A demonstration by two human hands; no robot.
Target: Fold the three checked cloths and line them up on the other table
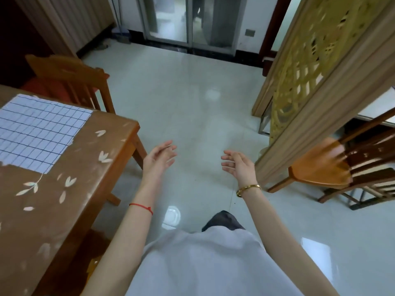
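Far left, on the glossy brown wooden table with pale leaf motifs: one checked cloth, white with thin dark grid lines, flat and smooth, its corner just short of the table's rounded edge. Behind the table, a slatted wooden chair. Right of the table, above shiny pale floor tiles, left hand and right hand, both slack-fingered, grasping nothing. Farther right, a carved golden lattice screen and a second wooden chair, with a wide stretch of floor between table and screen.

A wooden chair stands at my left. At my right, a carved screen and a second chair.
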